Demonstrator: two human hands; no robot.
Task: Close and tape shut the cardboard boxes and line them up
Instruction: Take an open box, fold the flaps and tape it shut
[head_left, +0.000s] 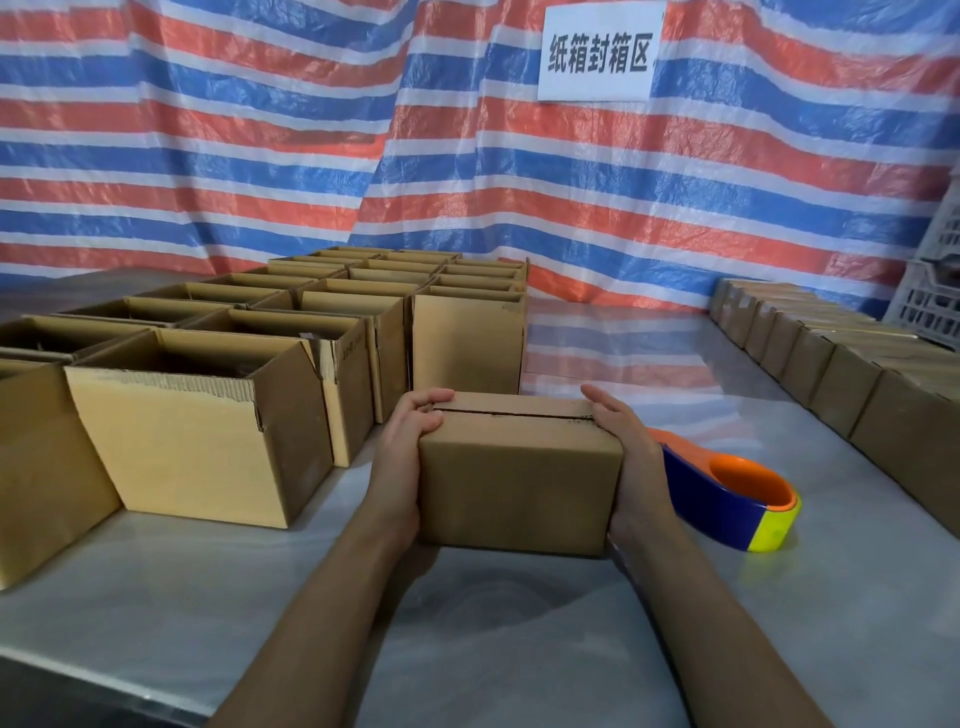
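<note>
Striped red, blue and white sheet (260, 130) hung behind everything, with a white sign (600, 52) in the upper right of the frame. Below it lay the grey worktop (519, 649). Many open boxes (197, 415) stood in rows on the left side, flaps up, likely waiting their turn. Their insides were too dark to tell what they held. Along the right edge, closed boxes (831, 374) sat side by side in a line and looked finished.

Just below the middle of the frame, a small box (519, 483) was between both hands. Its top flaps were folded down and met in a dark line, with no tape that I could see. The left hand (405, 447) curled its fingers over the left end. The right hand (628, 457) pressed flat on the right end, fingers straight, thumb on top. I think this was to hold the flaps down. A blue, orange and yellow tape holder (737, 493) lay just beside the right hand, easy to reach.
</note>
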